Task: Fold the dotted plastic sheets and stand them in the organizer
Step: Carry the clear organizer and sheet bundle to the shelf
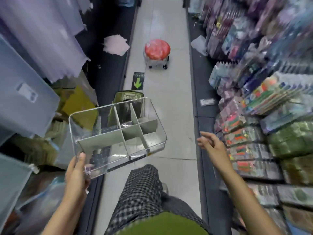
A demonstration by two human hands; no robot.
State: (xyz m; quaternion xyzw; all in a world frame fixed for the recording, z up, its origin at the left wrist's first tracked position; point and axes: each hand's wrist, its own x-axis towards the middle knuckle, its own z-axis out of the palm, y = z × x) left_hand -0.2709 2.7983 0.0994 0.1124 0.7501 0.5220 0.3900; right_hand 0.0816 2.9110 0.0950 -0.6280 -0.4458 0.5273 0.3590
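Organizer (pixel 116 133): clear plastic box with grey dividers, held in the air over the left side of the aisle floor (pixel 169 99), tilted so the far right corner sits higher. Dividers split it into one long section on the left and smaller cells on the right. Faint dots show through the near right cells and bottom wall; cannot tell whether a dotted sheet lies inside or under it.

Shelves (pixel 264 102), right side: stacked packets in mixed colours, blurred. Left side: pale grey bins (pixel 22 92) and hanging pale sheets (pixel 44 31), also blurred.

Stool (pixel 157 52): red round seat wrapped in plastic, on castors, standing on the floor well beyond the organizer. Green basket (pixel 128 96) sits just behind the organizer's far edge. Green arrow sign (pixel 138 81) lies on the floor between basket and stool.

Left hand (pixel 76 173): arm raised from lower left, fingers curled under the organizer's near left corner, thumb on the rim. It alone carries the box.

Right hand (pixel 210 143): arm extended forward along the right shelves, fingers loosely spread and slightly bent, holding nothing, apart from the organizer.
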